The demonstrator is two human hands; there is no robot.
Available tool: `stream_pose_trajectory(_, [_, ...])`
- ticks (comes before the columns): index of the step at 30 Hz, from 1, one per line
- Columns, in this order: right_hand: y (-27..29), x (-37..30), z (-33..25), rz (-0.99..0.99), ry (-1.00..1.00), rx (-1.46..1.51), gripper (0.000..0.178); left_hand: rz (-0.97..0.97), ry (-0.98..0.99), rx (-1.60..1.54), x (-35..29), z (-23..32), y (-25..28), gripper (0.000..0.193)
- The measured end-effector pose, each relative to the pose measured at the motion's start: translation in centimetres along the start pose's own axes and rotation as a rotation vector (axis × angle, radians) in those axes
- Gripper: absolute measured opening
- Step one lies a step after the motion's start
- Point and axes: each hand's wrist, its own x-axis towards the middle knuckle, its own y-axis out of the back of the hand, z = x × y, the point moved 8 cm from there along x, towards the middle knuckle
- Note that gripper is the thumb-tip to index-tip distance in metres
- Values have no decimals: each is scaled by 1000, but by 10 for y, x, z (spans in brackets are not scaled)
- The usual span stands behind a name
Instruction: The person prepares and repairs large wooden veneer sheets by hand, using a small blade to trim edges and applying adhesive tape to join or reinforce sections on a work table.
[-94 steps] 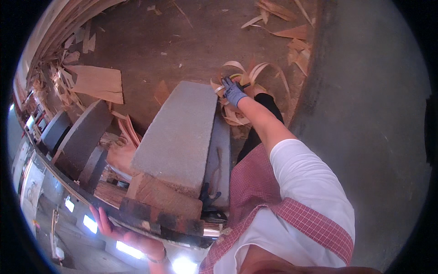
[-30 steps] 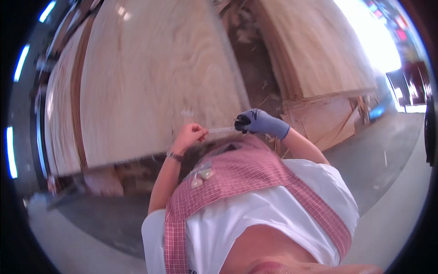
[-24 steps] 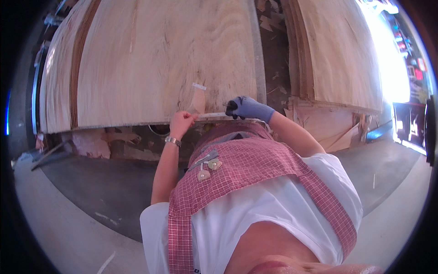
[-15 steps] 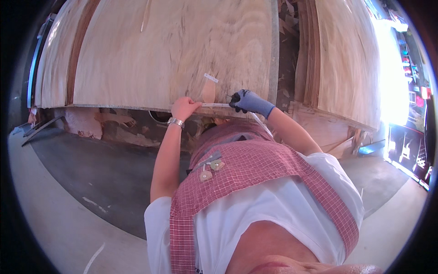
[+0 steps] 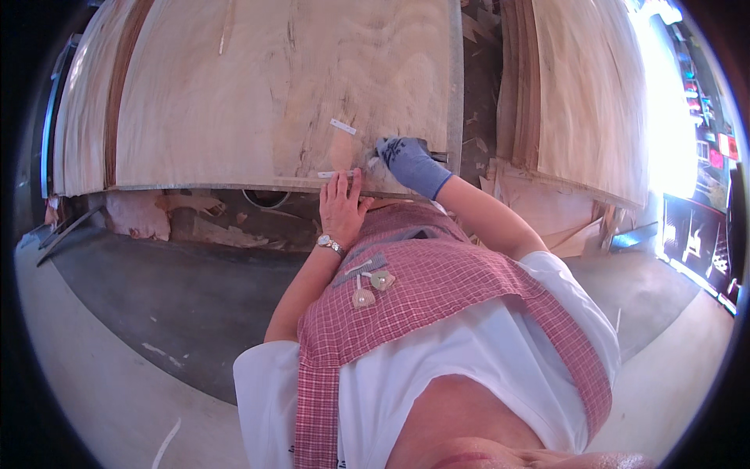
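Observation:
My bare left hand, with a wristwatch, lies with fingers stretched out at the near edge of a pale wood sheet. Its fingertips touch a short white tape strip. To the right, my right hand, in a blue-grey glove with dark marks, is closed just above the sheet. A dark narrow thing sticks out on its right side; what the fingers hold is otherwise hidden. Another white strip with small dots lies farther in, by a peach-coloured patch of wood.
More stacked wood sheets stand left and right, with a gap of torn scraps beside the middle stack. Torn veneer pieces show below the stack's near edge. A dark mat covers part of the floor.
The white strip stretched between my hands has separated; a short piece lies at the sheet's edge. My left hand has shifted right and flattened. My right hand has moved slightly farther in.

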Motion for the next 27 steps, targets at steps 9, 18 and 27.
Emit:
stream_pose_trajectory(9, [-16, -116, 93, -179, -408, 586, 35, -47, 78, -167, -5, -8, 8, 56])
stream_pose_trajectory(18, [-13, -55, 64, -155, 185, 115, 34, 249, 170, -325, -19, -45, 38, 41])
stream_pose_trajectory(27, [195, -17, 63, 458, -45, 326, 36, 508, 627, -299, -62, -86, 39, 35])
